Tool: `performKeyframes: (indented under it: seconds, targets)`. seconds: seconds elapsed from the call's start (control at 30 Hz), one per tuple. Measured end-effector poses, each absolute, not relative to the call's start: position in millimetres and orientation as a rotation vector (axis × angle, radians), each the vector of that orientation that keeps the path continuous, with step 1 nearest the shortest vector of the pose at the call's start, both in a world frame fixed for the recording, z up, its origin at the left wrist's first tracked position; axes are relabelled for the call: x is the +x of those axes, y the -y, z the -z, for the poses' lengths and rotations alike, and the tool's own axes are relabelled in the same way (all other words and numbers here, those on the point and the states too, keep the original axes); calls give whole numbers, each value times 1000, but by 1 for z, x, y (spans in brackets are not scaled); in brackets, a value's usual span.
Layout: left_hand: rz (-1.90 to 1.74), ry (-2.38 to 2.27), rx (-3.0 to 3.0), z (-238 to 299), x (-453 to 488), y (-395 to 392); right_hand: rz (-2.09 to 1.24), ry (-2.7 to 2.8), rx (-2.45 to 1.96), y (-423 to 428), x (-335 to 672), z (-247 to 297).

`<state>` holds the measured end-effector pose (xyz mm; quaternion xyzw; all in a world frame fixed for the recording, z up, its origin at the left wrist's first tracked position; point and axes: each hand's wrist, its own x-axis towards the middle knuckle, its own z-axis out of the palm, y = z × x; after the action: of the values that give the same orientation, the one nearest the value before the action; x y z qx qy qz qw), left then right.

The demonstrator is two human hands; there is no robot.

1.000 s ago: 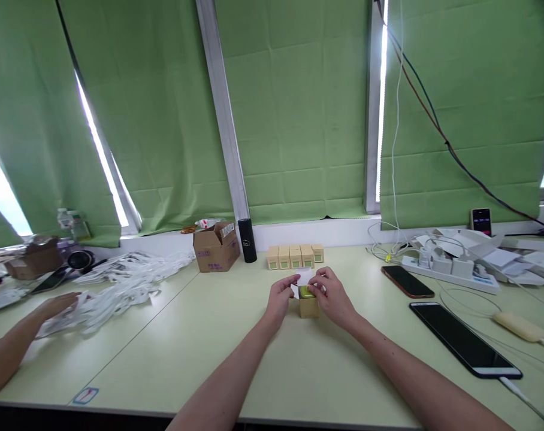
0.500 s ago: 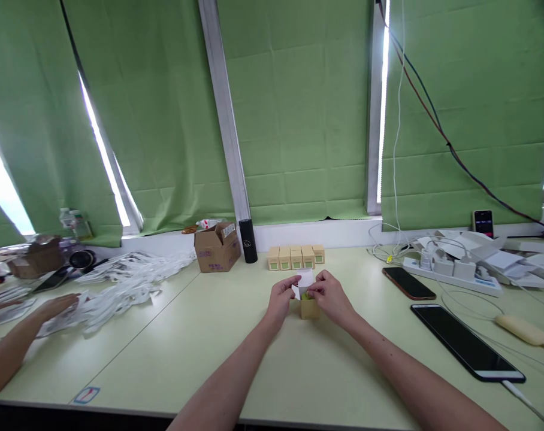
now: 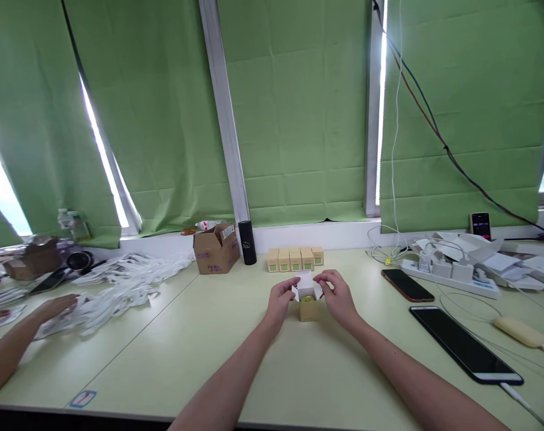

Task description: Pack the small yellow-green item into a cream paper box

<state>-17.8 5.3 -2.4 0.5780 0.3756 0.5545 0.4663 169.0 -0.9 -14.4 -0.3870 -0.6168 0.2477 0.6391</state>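
A small kraft-brown box point(image 3: 310, 312) stands on the table in front of me with its white-lined lid and side flaps raised. A yellow-green item point(image 3: 307, 299) lies inside it, its kind too small to tell. My left hand point(image 3: 278, 304) is closed, pinching the box's left flap between thumb and fingers. On the other side my right hand point(image 3: 338, 297) is closed with fingertips at the right flap. Just behind the hands, several closed small boxes point(image 3: 295, 260) with green labels stand in a row.
At the back are a cardboard carton point(image 3: 215, 250) and a black cylinder point(image 3: 247, 242). Phones point(image 3: 465, 344), cables and a power strip point(image 3: 452, 278) lie on the right. To the left, another person's hand point(image 3: 59, 308) touches a heap of white straps point(image 3: 119, 287).
My right hand has moved from the box's opening out to its right flap, and the yellow-green item inside now shows more. My left hand stays at the left flap.
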Motion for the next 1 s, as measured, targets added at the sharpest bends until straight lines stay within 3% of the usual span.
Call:
performKeyframes:
  seconds: [0.33, 1.0]
  targets:
    - [-1368, -932, 1410, 7, -21, -9, -879, 1190, -1020, -12, 172, 28]
    - [-1337, -847, 1516, 21, -13, -14, -1004, 1189, -1047, -6, 166, 24]
